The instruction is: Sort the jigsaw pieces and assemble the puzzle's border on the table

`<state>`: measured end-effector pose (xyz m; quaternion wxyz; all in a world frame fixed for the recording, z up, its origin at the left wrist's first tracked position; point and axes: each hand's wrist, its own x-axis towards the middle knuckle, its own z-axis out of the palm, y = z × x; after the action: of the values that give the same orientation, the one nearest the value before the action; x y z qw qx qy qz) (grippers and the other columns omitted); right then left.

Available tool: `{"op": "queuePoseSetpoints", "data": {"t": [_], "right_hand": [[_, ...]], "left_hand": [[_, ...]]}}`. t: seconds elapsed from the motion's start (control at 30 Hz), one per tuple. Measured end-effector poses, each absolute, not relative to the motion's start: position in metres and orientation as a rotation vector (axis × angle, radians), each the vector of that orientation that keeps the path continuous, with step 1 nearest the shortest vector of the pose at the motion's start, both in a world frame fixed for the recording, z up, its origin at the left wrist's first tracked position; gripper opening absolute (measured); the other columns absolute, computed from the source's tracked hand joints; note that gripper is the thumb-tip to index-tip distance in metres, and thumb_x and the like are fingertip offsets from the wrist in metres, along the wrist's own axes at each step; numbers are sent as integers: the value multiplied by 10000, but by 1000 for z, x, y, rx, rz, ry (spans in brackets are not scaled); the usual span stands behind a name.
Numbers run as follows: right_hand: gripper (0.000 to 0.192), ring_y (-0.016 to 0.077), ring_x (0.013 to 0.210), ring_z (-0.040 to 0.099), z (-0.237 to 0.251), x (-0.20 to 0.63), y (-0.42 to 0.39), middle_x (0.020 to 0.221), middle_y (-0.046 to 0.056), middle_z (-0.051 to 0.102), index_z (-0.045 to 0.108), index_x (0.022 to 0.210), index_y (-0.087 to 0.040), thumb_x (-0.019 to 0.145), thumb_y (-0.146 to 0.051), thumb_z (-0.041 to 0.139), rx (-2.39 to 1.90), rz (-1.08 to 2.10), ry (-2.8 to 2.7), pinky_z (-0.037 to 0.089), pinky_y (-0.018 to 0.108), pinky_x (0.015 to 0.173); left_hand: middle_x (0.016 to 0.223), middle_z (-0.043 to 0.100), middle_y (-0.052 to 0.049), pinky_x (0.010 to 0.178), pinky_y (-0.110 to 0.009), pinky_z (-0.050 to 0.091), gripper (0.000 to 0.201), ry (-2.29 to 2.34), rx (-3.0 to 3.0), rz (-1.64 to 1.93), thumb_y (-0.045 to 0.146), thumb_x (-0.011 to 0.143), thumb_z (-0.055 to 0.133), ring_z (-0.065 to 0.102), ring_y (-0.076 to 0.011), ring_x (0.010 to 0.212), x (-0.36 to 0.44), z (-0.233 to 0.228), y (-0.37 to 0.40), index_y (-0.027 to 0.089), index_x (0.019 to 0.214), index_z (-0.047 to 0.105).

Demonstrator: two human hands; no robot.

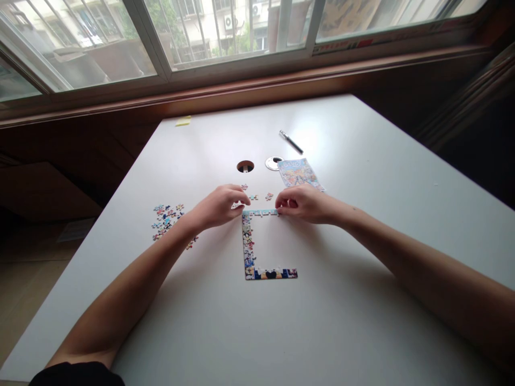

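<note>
From your head camera, your left hand [220,206] is curled at the top left corner of the puzzle frame [250,252], its fingertips pinched together beside the corner; whether they have hold of a piece you cannot tell. Your right hand [302,204] is curled too, fingertips pressed on the right end of the frame's pale top strip [260,213]. The frame lies flat on the white worktop [362,300], with a top strip, a left side and a bottom strip joined, and its right side open. A few loose pieces [254,197] lie just beyond your hands, and a pile of pieces [166,219] sits to the left of your left forearm. Farther off are a picture card [298,172], a pen [291,142], a round hole [245,166] and its cap [273,163].
</note>
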<state>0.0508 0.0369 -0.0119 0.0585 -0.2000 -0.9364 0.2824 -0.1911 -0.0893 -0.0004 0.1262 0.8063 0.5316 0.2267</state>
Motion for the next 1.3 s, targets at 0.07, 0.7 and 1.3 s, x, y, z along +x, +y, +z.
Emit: {"op": "queuePoseSetpoints", "data": {"t": [0.07, 0.7, 1.3], "right_hand": [[100, 109, 613, 511, -12, 51, 36, 691, -1, 630, 728, 842, -183, 835, -220, 635, -607, 855, -2835, 362, 268, 592], [89, 113, 634, 526, -20, 50, 38, 715, 12, 652, 726, 821, -171, 832, -201, 642, -599, 771, -2798, 385, 266, 628], [119, 135, 688, 534, -15, 51, 38, 753, 23, 662, 731, 859, -177, 843, -223, 622, -545, 750, -2845, 387, 277, 640]], "left_hand": [[948, 698, -52, 790, -321, 520, 162, 1550, 2363, 553, 179, 867, 610, 646, -170, 862, -197, 6, -91, 200, 936, 755], [898, 692, -33, 765, -311, 479, 161, 1477, 2449, 428, 170, 898, 614, 619, -171, 851, -200, -2, -89, 226, 862, 761], [942, 663, -58, 812, -331, 473, 126, 1542, 2442, 269, 244, 906, 572, 592, -208, 936, -199, 18, -96, 199, 923, 688]]}}
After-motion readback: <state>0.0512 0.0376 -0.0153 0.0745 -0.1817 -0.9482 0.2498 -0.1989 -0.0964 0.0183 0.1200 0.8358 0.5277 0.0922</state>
